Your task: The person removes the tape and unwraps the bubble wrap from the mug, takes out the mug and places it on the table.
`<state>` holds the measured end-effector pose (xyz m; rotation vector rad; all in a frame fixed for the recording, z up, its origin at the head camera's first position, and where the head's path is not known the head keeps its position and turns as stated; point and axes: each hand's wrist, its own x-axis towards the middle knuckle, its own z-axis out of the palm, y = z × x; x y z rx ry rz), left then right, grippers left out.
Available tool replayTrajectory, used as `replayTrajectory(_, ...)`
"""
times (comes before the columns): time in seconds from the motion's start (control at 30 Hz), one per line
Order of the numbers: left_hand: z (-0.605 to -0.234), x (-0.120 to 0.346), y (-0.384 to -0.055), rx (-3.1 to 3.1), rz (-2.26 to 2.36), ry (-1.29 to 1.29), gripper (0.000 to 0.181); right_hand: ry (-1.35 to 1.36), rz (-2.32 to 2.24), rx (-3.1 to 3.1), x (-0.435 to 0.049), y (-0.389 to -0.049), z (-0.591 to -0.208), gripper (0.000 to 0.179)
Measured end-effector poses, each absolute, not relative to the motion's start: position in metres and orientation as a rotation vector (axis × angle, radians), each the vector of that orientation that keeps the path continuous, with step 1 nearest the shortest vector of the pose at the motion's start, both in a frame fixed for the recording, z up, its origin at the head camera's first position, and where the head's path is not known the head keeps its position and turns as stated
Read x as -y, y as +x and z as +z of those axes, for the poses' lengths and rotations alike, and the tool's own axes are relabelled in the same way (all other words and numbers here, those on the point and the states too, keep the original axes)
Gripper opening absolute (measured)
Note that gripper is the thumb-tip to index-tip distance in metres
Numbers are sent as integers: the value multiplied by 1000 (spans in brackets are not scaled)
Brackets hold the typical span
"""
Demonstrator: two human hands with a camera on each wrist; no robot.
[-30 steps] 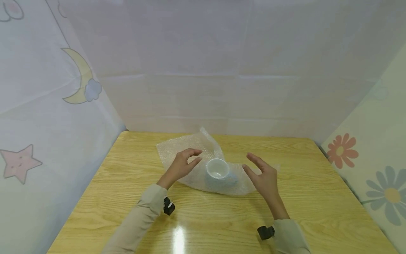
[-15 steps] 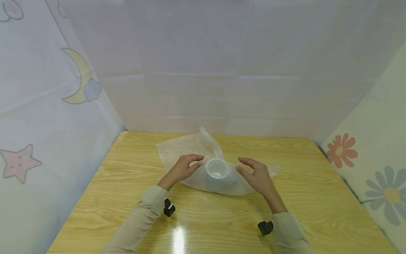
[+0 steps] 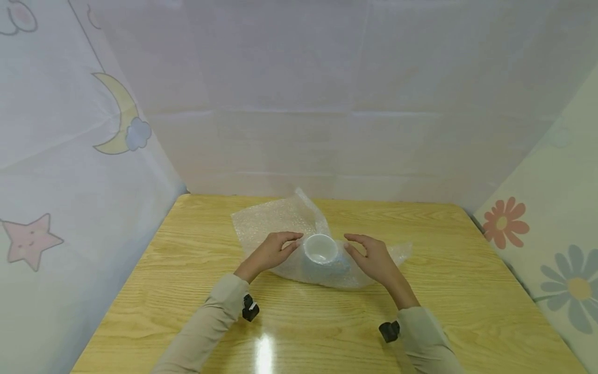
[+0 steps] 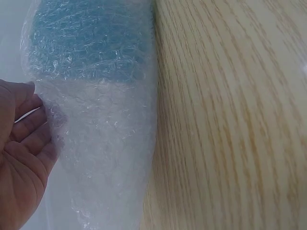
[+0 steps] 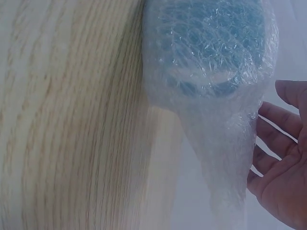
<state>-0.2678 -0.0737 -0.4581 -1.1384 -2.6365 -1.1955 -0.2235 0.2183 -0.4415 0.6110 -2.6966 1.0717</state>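
Note:
A cup (image 3: pixel 321 249) with a white inside stands mid-table, its mouth facing up. Bubble wrap (image 3: pixel 268 221) surrounds its blue outside, which shows through the plastic in the left wrist view as a blue wall (image 4: pixel 91 40). On the cup's left, my left hand (image 3: pixel 271 252) has its fingers loosely bent by the wrap's upper edge. My right hand (image 3: pixel 374 258) mirrors it on the other side, thumb apart from the fingers. In the right wrist view, the fingertips (image 5: pixel 268 122) lie at or behind the wrap's edge; firm contact cannot be told.
The wooden table (image 3: pixel 308 332) reaches back to a pale cloth wall (image 3: pixel 299 145). Loose ends of wrap spread out to the left and right of the cup, and one fold sticks up behind it. Printed cloth walls flank both sides.
My right hand has moved left and slightly down, towards the cup. My left hand has edged right and down, closer to the rim. The cup and wrap stay put.

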Motion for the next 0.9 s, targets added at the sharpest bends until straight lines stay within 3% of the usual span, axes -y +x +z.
replayTrajectory(0.9, -459, 72, -263, 2564, -1397, -894, 14, 494, 980, 2515, -213, -218, -444, 14)
